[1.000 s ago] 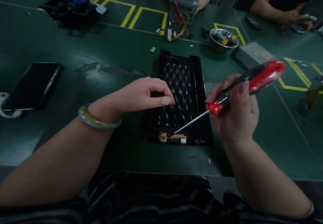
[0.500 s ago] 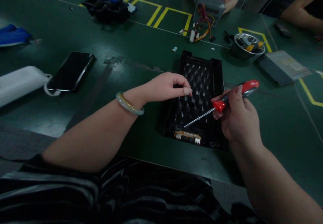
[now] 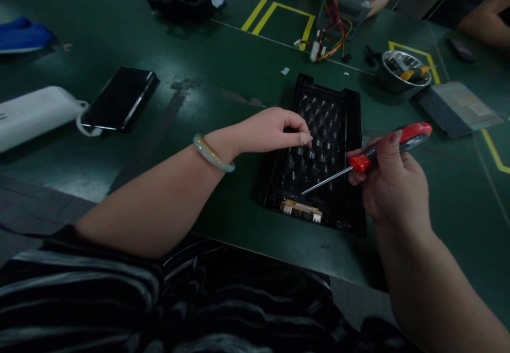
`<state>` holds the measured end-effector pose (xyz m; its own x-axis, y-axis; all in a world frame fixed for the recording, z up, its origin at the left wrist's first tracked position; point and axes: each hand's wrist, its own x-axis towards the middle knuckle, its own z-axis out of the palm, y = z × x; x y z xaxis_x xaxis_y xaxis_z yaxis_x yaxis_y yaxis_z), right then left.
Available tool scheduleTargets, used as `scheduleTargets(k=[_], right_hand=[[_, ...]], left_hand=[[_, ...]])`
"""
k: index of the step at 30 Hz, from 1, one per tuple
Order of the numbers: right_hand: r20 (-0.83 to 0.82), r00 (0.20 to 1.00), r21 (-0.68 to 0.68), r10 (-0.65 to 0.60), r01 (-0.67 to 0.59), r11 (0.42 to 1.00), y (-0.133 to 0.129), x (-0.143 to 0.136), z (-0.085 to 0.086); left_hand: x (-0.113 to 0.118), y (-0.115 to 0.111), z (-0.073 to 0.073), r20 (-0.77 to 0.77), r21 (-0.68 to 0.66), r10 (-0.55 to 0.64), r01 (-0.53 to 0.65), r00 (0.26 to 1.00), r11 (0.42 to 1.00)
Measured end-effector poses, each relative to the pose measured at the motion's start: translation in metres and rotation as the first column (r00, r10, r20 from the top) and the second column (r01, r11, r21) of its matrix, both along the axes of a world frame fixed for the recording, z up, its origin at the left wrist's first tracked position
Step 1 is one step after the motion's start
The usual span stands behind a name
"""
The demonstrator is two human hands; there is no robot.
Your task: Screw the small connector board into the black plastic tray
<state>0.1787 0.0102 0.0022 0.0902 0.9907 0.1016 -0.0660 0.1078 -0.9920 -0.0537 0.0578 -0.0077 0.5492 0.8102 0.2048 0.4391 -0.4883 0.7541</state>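
Observation:
A black plastic panel (image 3: 338,209) with a diamond-textured inside lies on the green table before me. Along its near edge sits a small tan circuit board (image 3: 301,207) with white connectors. My right hand (image 3: 394,175) is closed around the red and black handle of a screwdriver (image 3: 360,162), whose metal shaft slants down leftward over the panel, tip near the board. Above the panel's left side hovers my left hand (image 3: 279,130), thumb and fingertips pinched together; whatever they hold, if anything, is too small to make out. A pale bangle circles the left wrist.
A metal bowl (image 3: 404,74) of tools and a flat grey metal piece (image 3: 458,108) lie at right. Across the table, another person's hands hold a grey metal box (image 3: 346,8) with coloured cables. A phone (image 3: 119,98), a white device (image 3: 37,114) and blue gloves (image 3: 24,35) lie left.
The view has shifted slightly, so the table's things appear a little further right and higher. My right hand with the screwdriver has moved slightly right; both hands keep their grips.

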Motion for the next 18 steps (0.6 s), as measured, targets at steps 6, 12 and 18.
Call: scheduleTargets(k=[6,12,18], right_hand=[[0.053,0.992,0.092,-0.111,0.106,0.990,0.006,0.011,0.011],[0.061,0.984,0.091,-0.168,0.162,0.983,0.011,0.016,0.010],[0.054,0.989,0.057,-0.139,0.136,0.989,0.012,0.016,0.009]], left_hand=[[0.001,-0.002,0.003,-0.008,0.004,-0.023,0.023,1.000,1.000],[0.001,-0.001,-0.001,-0.015,-0.013,-0.030,0.030,0.999,0.999],[0.001,-0.002,0.001,-0.028,-0.008,-0.046,0.046,0.999,0.999]])
